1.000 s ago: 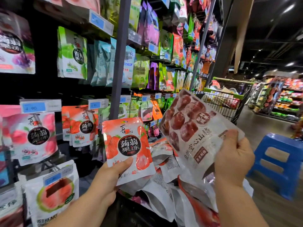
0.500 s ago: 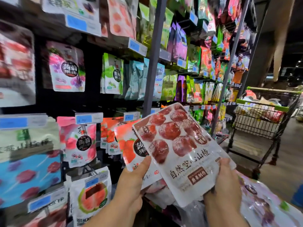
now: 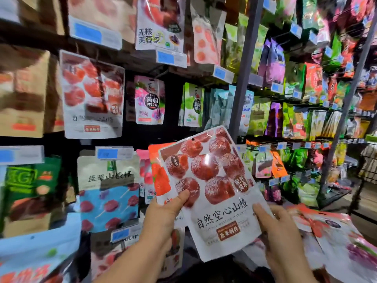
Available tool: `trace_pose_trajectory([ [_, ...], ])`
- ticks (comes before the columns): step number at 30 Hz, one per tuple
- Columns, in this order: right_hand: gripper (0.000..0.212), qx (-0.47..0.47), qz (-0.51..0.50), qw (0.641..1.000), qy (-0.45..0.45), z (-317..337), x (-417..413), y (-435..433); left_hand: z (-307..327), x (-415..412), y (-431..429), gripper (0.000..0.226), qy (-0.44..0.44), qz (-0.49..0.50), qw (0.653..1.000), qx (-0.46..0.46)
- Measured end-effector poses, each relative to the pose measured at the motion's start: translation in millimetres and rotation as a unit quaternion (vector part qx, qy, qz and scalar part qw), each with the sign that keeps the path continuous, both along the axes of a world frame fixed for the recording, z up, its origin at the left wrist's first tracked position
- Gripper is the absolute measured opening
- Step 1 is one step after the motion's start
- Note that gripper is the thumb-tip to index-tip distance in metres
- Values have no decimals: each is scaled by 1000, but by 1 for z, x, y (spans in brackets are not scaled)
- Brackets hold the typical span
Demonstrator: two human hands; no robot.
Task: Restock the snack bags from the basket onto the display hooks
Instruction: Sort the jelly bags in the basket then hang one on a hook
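Observation:
A white hawthorn snack bag (image 3: 216, 193) with red fruit pictures is held up in front of the display, tilted left. My right hand (image 3: 279, 233) grips its lower right edge. My left hand (image 3: 165, 217) holds an orange-red jelly bag (image 3: 160, 176) behind it, thumb pressing on the hawthorn bag's left side. A matching hawthorn bag (image 3: 92, 94) hangs on a hook at upper left. More loose snack bags (image 3: 334, 237) lie piled at lower right; the basket itself is hidden.
Display hooks hold many bags: a blueberry hawthorn stick bag (image 3: 108, 188), a purple jelly bag (image 3: 149, 100), a green jelly bag (image 3: 192, 105). Blue price tags (image 3: 114, 153) front the hooks. A grey upright post (image 3: 242, 78) divides the panels. A wire cart (image 3: 369, 160) stands far right.
The view has swung up and left along the display. Both hands raised the two bags, and the hawthorn bag now overlaps most of the jelly bag.

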State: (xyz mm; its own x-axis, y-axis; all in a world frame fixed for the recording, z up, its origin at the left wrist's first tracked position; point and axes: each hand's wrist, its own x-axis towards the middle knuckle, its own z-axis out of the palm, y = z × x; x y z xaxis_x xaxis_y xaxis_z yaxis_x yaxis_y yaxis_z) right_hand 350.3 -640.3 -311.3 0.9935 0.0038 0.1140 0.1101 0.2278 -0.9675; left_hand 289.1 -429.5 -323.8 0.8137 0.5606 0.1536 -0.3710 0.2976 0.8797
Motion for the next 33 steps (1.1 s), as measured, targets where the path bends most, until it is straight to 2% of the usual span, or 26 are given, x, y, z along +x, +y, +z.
trace_pose_trajectory([
  [3,25,-109,93,990,14,-1,7,6,-4,-10,19,51,7,31,999,21],
  [5,27,-148,145,978,8,-1,8,15,-8,-15,31,55,7,35,999,27],
  [8,35,-181,229,956,5,-4,7,36,-12,-26,48,40,17,61,997,49],
  [10,48,-182,283,942,7,-6,4,53,-11,-35,60,30,19,74,996,42],
  [12,60,-168,308,937,9,-5,-3,69,-7,-44,75,39,27,83,995,50],
  [14,61,-149,328,933,7,-4,-10,84,0,-53,90,46,28,88,994,57],
  [17,57,-128,370,920,-9,2,-20,106,8,-64,107,23,26,109,992,52],
  [21,43,-125,331,934,-46,7,-33,135,15,-86,125,25,15,139,989,49],
  [26,59,-113,314,941,-54,6,-41,161,27,-102,141,24,-4,134,990,50],
  [31,36,-100,300,947,-66,3,-32,172,22,-100,151,26,-17,156,986,50],
  [33,36,-97,297,948,-70,7,-23,178,21,-96,156,24,-15,167,984,52],
])
